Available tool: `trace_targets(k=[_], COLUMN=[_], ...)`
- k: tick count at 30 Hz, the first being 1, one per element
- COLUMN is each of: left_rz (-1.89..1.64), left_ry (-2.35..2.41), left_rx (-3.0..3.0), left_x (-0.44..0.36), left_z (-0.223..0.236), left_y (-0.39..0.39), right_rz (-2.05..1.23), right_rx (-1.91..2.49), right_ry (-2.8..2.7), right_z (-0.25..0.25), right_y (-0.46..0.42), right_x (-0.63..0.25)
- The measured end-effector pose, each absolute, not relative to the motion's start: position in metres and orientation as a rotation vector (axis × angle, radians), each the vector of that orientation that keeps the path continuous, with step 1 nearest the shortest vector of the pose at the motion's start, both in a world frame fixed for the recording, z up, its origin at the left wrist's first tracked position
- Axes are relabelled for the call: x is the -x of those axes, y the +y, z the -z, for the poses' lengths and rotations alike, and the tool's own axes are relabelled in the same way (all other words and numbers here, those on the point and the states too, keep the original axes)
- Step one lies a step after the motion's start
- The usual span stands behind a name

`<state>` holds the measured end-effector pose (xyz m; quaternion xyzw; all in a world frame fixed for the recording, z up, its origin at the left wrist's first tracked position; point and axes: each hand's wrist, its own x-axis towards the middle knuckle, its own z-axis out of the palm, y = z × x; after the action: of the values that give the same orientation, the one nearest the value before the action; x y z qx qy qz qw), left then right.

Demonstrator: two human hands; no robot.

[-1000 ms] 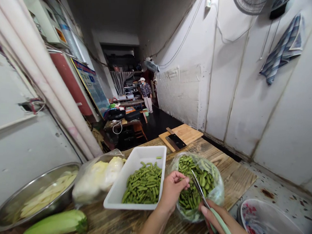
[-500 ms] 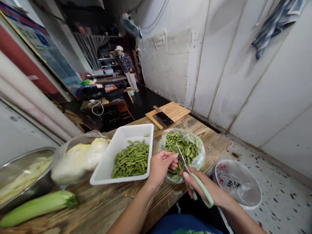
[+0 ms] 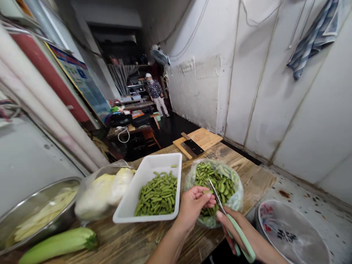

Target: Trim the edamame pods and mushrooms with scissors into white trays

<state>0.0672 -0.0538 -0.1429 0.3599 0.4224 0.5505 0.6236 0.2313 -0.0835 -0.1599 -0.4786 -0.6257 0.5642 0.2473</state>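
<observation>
My right hand (image 3: 240, 226) grips a pair of scissors (image 3: 235, 230) with pale green handles, the blades pointing up and to the left. The fingers of my left hand (image 3: 195, 204) are pinched beside the blades on an edamame pod (image 3: 206, 192), mostly hidden by the fingertips. Both hands are over the near side of a clear plastic bag (image 3: 238, 188) full of loose edamame pods (image 3: 220, 182). Left of it, a white rectangular tray (image 3: 147, 159) contains a heap of green pods (image 3: 159, 195).
A cleaver (image 3: 192, 147) lies on a wooden cutting board (image 3: 209, 139) at the table's far end. Bagged cabbage (image 3: 104, 189), a steel bowl (image 3: 72, 182) of pale slices and a green gourd (image 3: 59, 244) are leftward. A lined bucket (image 3: 295, 238) stands right. A person (image 3: 156, 93) stands far back.
The whole view has shifted, so the table things appear lower and farther right. Both hands keep their holds near the bag. The person at the back has lowered an arm.
</observation>
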Motion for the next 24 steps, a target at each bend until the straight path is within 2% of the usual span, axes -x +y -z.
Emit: trace_targets(k=[11,20,24], left_rz=[-1.454,-1.261,-1.212], left_ry=[1.106,1.241,1.175], left_rx=[-0.933,-1.404,-1.408], left_x=[-0.059,-0.050,-0.051], left_z=[0.148,0.146,0.144], left_y=[-0.046,-0.051,-0.054], right_rz=[-1.612,-1.469,-1.438], right_rx=[1.320,1.288,1.266], right_ry=[-1.650,-1.830,-1.897], right_z=[0.159,0.153,0.135], right_y=[-0.085,-0.088,-0.091], right_x=[-0.236,-0.248,-0.251])
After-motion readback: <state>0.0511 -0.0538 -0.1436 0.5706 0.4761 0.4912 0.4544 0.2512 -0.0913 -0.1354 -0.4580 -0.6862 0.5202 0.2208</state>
